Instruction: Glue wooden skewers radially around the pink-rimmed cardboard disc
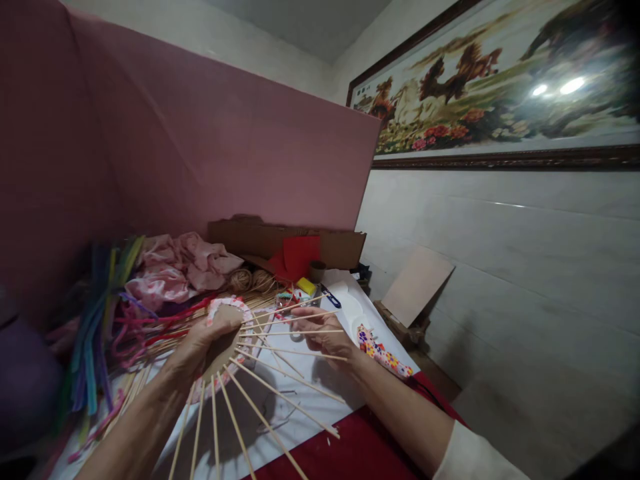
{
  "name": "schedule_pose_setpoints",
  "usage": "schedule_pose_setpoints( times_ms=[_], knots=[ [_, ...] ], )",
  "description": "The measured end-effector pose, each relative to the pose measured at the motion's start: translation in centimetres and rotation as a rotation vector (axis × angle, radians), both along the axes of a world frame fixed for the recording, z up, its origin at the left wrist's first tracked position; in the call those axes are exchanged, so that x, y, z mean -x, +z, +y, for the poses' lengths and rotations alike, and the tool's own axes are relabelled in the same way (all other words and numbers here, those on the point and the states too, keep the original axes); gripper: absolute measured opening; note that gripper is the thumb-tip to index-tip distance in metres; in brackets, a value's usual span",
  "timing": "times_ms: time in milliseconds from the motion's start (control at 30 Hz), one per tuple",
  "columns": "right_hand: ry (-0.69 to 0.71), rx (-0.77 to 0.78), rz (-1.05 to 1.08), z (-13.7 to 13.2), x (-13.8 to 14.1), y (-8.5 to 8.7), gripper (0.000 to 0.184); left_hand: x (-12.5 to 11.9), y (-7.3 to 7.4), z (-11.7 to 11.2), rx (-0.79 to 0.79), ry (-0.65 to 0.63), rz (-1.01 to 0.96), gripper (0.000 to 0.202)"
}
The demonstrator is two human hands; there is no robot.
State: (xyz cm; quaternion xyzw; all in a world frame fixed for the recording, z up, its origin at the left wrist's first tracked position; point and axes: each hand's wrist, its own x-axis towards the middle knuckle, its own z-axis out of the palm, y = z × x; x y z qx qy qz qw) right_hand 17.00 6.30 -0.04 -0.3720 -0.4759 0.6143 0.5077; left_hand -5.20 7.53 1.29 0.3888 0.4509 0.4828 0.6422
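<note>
a desk (367, 443) with white and red coverings is spreading beneath the left hand (210, 340) and the right hand (327, 337). a crumpled pink cloth (185, 267) is lying beyond the left hand, and blue strips (90, 353) are lying to its left. the left hand is gripping a cardboard piece (214, 360) with a pink-and-white rim. from this piece, thin sticks (286, 398) are fanning toward the right hand, whose fingers are curling among them; whether it is pinching one is not showing clearly. a yellow block (306, 287) is lying beyond the right hand.
</note>
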Motion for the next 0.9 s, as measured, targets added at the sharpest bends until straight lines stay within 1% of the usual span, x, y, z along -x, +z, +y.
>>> schedule_pose_setpoints(
  times_ms=[67, 133, 333, 467, 700, 900],
  knots=[
    [0.024, -0.031, 0.038, 0.2, 0.4, 0.1, 0.032, -0.1, -0.3, 0.0, -0.009, -0.021, 0.01, 0.02],
    [0.01, -0.043, 0.057, 0.3, 0.7, 0.0, 0.03, -0.2, -0.4, -0.1, -0.01, -0.034, 0.024, 0.021],
    [-0.051, -0.065, 0.107, 0.3, 1.2, -1.2, 0.023, -1.1, -0.8, -0.4, -0.011, -0.047, 0.038, 0.018],
    [-0.045, -0.1, 0.158, 0.3, 1.1, -1.5, 0.016, -1.6, -1.0, -0.6, 0.009, -0.074, 0.05, 0.019],
    [-0.04, -0.081, 0.109, 0.3, 0.5, -1.4, 0.012, -2.0, -1.1, -0.7, 0.028, -0.092, 0.051, 0.017],
    [-0.053, -0.075, 0.08, 0.6, 0.5, -2.0, 0.017, -2.1, -1.4, -0.4, 0.033, -0.097, 0.059, 0.019]
  ],
)
